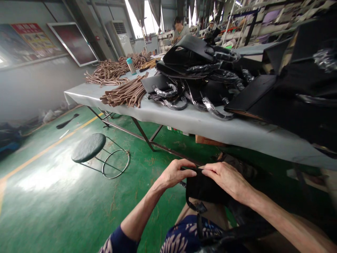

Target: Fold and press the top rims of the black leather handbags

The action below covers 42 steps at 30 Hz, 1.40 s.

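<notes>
A black bag lies across the lap, its upper edge raised toward the table. My left hand pinches that edge at its left part, thumb and fingers closed on it. Close beside it, my right hand grips the same edge, thumb and fingertips together. The fingertips of both hands nearly meet. A dark strap hangs from the bag's lower left corner. Past the hands, a pile of black bags with plastic-wrapped handles rests on the table.
The grey-covered table runs across in front, holding brown strap bundles and a turquoise-topped bottle. A round stool stands on the green floor at left. A cardboard box sits under the table. People are in the background.
</notes>
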{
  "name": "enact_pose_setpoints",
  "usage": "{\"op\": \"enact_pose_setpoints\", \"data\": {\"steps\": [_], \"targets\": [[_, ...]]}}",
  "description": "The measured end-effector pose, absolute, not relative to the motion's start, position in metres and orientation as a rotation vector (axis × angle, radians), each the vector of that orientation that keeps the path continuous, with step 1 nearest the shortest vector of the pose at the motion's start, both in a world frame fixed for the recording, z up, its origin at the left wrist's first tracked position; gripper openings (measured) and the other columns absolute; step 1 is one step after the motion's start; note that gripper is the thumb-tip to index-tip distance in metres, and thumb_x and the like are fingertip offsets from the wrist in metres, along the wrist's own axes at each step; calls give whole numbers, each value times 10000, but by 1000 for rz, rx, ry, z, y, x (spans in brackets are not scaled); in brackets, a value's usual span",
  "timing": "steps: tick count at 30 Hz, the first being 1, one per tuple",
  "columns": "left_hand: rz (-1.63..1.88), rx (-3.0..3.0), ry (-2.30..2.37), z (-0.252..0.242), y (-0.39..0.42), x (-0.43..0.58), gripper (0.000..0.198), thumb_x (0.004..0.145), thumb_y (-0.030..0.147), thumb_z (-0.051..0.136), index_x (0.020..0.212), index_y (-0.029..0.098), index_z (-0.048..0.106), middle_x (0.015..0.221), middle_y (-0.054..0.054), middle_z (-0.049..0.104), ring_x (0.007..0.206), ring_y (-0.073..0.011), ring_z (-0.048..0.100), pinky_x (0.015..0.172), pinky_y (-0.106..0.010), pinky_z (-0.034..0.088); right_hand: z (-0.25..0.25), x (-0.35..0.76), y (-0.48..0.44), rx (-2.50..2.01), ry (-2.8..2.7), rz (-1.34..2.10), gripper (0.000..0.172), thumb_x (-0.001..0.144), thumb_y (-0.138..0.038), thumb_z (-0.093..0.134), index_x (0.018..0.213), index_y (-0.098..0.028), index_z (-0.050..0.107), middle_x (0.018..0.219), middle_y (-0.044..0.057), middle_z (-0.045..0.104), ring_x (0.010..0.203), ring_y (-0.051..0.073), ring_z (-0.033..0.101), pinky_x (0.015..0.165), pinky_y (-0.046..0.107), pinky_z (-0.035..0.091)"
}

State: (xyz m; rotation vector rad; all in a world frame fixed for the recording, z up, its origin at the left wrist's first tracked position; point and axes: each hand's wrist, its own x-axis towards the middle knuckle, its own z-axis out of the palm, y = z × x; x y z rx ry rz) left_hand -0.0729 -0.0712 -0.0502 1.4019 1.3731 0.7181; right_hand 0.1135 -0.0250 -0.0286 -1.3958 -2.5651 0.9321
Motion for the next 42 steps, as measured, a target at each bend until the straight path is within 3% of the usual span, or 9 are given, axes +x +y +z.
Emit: {"op": "enact_pose_setpoints", "data": {"steps": [6, 14, 21, 24, 27, 32, 35, 39, 42], "targets": [[743, 1515, 1378, -57, -63, -57, 233, 775, 299, 537, 783, 117, 681, 751, -18, 588, 702, -119, 521, 627, -209, 380, -30, 113, -26, -1382, -2580, 943, 323, 862, -372, 415, 696, -262, 669, 702, 15, 686, 725, 178, 626, 606, 233, 364], [814, 1619, 1452, -69, -66, -63, 263, 827, 299, 479, 729, 124, 648, 726, -17, 568, 710, -122, 515, 659, -214, 373, -27, 162, -14, -1477, -2645, 862, 334, 865, -323, 384, 582, -222, 529, 608, -4, 604, 630, 155, 557, 588, 258, 326], [767, 1756, 1400, -58, -63, -56, 249, 848, 265, 464, 750, 123, 644, 796, -33, 579, 763, -124, 531, 699, -213, 393, -35, 179, -24, -1572, -2603, 741, 342, 875, -347, 352, 579, -211, 457, 542, -12, 533, 572, 144, 520, 566, 260, 304], [695, 1960, 1414, -46, -60, -52, 256, 862, 321, 460, 874, 151, 651, 927, -46, 601, 865, -143, 529, 790, -235, 399, -35, 178, -23, -1583, -2583, 752, 346, 876, -341, 357, 575, -207, 461, 557, -9, 552, 588, 145, 541, 575, 257, 312], [482, 2222, 1436, -35, -53, -41, 288, 832, 412, 502, 962, 193, 638, 917, -41, 640, 929, -182, 532, 845, -282, 392, -33, 178, -22, -1564, -2572, 785, 337, 875, -339, 377, 589, -210, 499, 594, -6, 593, 636, 154, 576, 596, 255, 331], [46, 2417, 1348, -31, -38, -11, 282, 878, 367, 405, 867, 205, 636, 781, -45, 669, 777, -200, 614, 677, -277, 443, -33, 180, -23, -1440, -2569, 873, 289, 865, -350, 410, 708, -238, 624, 672, 6, 648, 742, 191, 615, 653, 278, 375], [-86, 2446, 1392, -31, -34, 0, 318, 887, 355, 368, 837, 197, 639, 774, -70, 675, 750, -216, 633, 642, -285, 452, -35, 191, -20, -1444, -2342, 1122, 294, 853, -398, 420, 829, -240, 667, 822, 26, 688, 877, 222, 613, 750, 315, 414], [-111, 2424, 1528, -33, -35, 1, 374, 896, 361, 334, 788, 179, 642, 763, -93, 674, 747, -224, 644, 649, -294, 460, -36, 219, -18, -1539, -1654, 1632, 452, 871, -463, 346, 1071, -146, 599, 1000, 115, 671, 926, 211, 620, 788, 324, 474], [-97, 2410, 1544, -34, -37, -1, 374, 896, 360, 337, 775, 176, 641, 759, -91, 675, 746, -220, 647, 649, -287, 460, -31, 235, -25, -1653, -1472, 1717, 463, 861, -466, 371, 1115, -131, 563, 1067, 148, 644, 889, 197, 635, 725, 290, 494]]}}
